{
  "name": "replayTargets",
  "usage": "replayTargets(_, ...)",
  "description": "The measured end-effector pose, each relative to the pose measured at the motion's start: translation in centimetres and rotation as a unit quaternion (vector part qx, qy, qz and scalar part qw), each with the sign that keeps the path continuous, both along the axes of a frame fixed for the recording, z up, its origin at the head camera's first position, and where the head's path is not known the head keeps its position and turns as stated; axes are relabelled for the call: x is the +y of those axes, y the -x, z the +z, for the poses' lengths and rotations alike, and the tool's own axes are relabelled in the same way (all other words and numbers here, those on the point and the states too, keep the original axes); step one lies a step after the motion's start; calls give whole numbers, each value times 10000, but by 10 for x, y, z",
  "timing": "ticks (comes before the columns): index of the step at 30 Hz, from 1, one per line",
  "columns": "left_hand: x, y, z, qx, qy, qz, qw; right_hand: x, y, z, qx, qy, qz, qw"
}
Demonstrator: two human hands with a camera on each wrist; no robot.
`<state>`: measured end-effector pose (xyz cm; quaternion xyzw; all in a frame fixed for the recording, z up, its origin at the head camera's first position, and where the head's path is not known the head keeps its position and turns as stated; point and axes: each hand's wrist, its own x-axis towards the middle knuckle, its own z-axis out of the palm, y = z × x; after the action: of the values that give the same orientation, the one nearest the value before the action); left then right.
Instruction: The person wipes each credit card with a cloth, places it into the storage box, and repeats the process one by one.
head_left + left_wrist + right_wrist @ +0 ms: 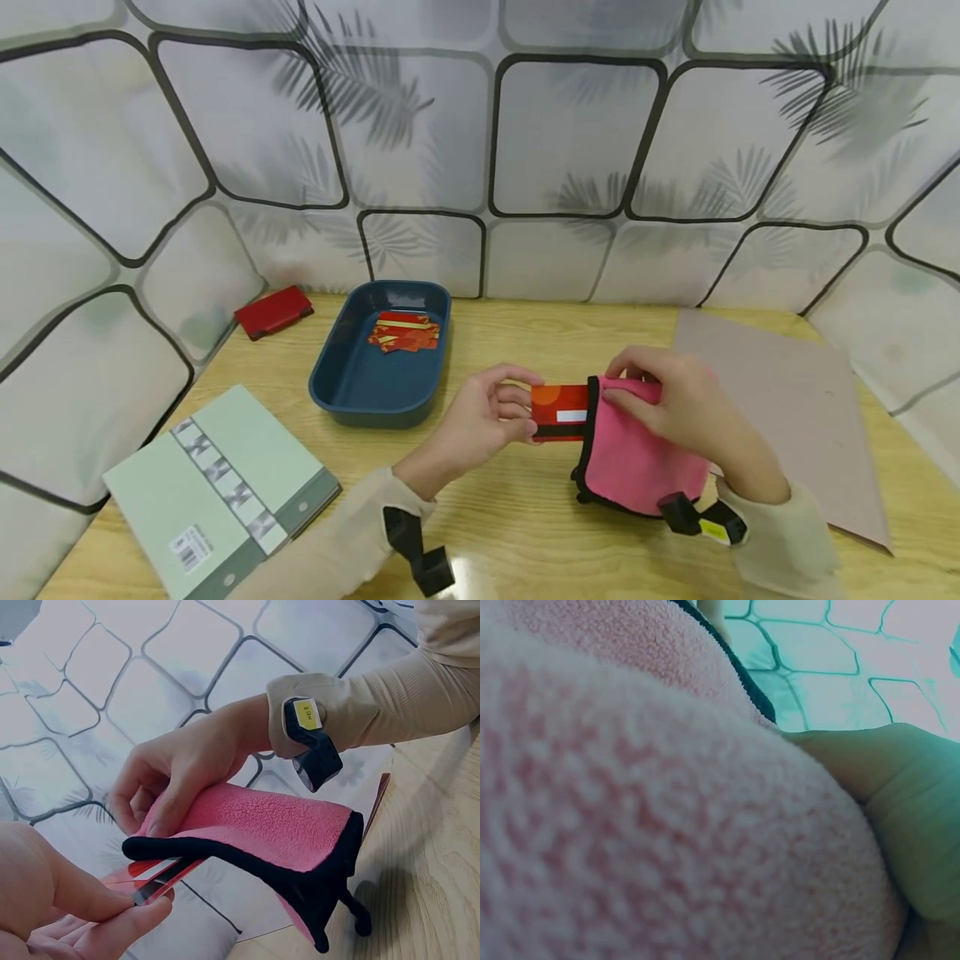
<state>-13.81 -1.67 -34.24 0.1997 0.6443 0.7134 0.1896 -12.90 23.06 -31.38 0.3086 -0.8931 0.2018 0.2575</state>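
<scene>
My left hand (480, 412) pinches the left end of a red card (558, 412) with a black stripe and a white strip. The card's other end is hidden within a fold of the pink fleecy cloth (645, 467), which has black edging. From above, my right hand (686, 408) grips the cloth near its upper edge. The left wrist view shows the cloth (262, 821) draped over the card, the right thumb pressing on top. Cloth (667, 825) fills most of the right wrist view, with part of the right hand (907, 795) beside it.
A blue tray (345, 408) holding several red cards (405, 332) stands left of centre. Behind it to the left lies a red wallet-like case (273, 312). A pale green binder (217, 492) is at front left. Under the right arm lies a greyish-pink sheet (795, 417).
</scene>
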Motion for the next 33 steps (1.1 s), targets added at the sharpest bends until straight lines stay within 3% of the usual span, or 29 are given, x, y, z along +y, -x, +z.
replayTargets(8,-5,1,-1,-81,-94,176,9998,11,2,1,55,-17,-245,9997)
replayTargets(12,-7,2,-2,24,-80,256,9996,17,3,0,28,-96,-484,9988)
replayTargets(17,-9,2,-2,383,249,512,9976,22,3,0,95,-133,-605,9980)
replayTargets(20,-10,2,-2,602,511,416,9960,23,3,1,113,-89,-556,9984)
replayTargets(24,-11,3,-2,649,688,127,9954,23,2,2,138,-12,-437,9989)
replayTargets(27,-11,4,-2,532,648,178,9963,23,1,4,79,110,-317,9994)
replayTargets(33,-10,5,-5,193,393,610,9972,23,-2,7,-47,226,-133,9996)
